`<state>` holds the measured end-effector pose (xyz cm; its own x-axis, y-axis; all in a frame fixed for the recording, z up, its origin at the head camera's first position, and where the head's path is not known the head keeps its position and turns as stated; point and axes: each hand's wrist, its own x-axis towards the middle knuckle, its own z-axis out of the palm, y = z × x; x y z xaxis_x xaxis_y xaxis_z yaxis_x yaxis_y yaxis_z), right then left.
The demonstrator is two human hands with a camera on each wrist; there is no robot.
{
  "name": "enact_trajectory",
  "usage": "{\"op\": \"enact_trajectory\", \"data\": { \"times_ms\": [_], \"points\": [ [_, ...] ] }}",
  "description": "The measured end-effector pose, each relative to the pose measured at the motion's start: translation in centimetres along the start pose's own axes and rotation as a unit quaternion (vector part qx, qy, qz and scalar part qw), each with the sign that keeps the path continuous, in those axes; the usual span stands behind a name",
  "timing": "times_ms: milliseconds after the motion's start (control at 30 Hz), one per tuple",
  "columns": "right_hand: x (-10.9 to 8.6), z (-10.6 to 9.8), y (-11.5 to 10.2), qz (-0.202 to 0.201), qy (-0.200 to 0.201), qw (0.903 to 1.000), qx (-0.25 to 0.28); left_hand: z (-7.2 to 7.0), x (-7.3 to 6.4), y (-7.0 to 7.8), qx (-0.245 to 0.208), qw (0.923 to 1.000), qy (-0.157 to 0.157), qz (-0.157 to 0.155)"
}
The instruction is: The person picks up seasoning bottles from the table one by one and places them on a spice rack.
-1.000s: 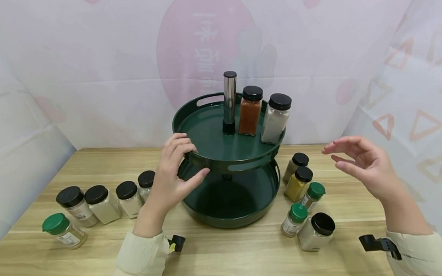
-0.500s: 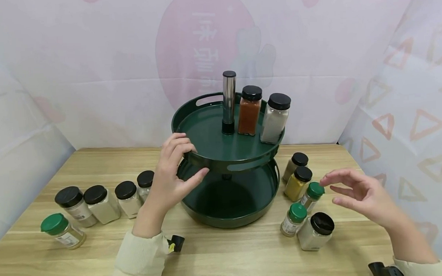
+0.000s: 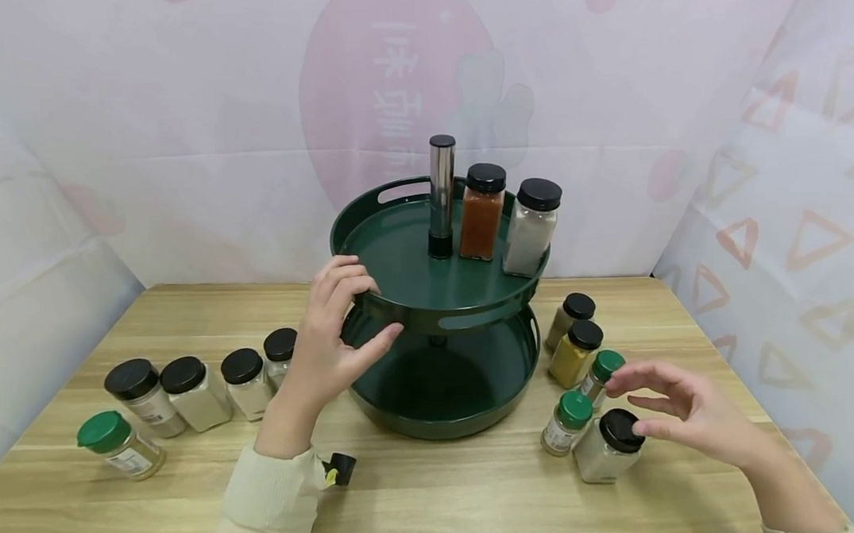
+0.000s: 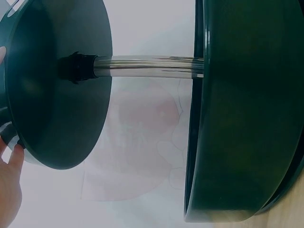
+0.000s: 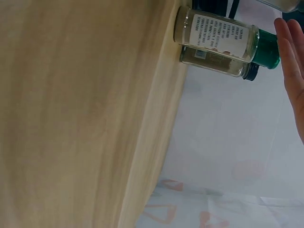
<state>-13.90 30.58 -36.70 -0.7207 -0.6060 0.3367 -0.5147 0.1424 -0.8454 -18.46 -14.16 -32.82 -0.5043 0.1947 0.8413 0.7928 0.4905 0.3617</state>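
A dark green two-tier tray stand [image 3: 434, 425] stands mid-table, its tiers joined by a metal post. My left hand [image 3: 323, 335] holds the upper tray's near left rim, fingers over the edge and thumb outside. In the left wrist view, the thumb [image 4: 16, 156] lies against that rim. My right hand [image 3: 691, 418] holds nothing; its parted, bent fingers hover by a black-lidded jar of pale powder [image 3: 598, 459]. Beside it stand a green-capped shaker [image 3: 559, 437] and a second green-capped shaker [image 3: 606, 364], fingertips close to the second. The right wrist view shows fingers [image 5: 290, 61] near a green cap.
On the upper tray stand a red-brown spice jar [image 3: 481, 224] and a white powder jar [image 3: 529, 238]. A yellow spice jar [image 3: 570, 363] and a brownish jar [image 3: 565, 324] sit at right. Several jars, including a green-capped one [image 3: 135, 454], line the left. Cloth walls [image 3: 250, 147] enclose the table.
My right hand has come down and inward from the right, to the black-lidded jar and green-capped shakers. The left hand has stayed at the upper tray's rim.
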Motion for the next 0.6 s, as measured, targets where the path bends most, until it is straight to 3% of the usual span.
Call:
{"op": "enact_trajectory", "data": {
  "times_ms": [300, 600],
  "points": [
    [-0.9, 0.2, 1.0, 0.019, -0.048, 0.9986, -0.014, 0.0, 0.0, 0.1, 0.006, 1.0000, -0.001, -0.006],
    [-1.5, 0.8, 1.7, 0.043, -0.058, 0.9967, -0.037, 0.1, 0.0, 0.1, 0.008, 0.9999, 0.006, 0.005]
  ]
}}
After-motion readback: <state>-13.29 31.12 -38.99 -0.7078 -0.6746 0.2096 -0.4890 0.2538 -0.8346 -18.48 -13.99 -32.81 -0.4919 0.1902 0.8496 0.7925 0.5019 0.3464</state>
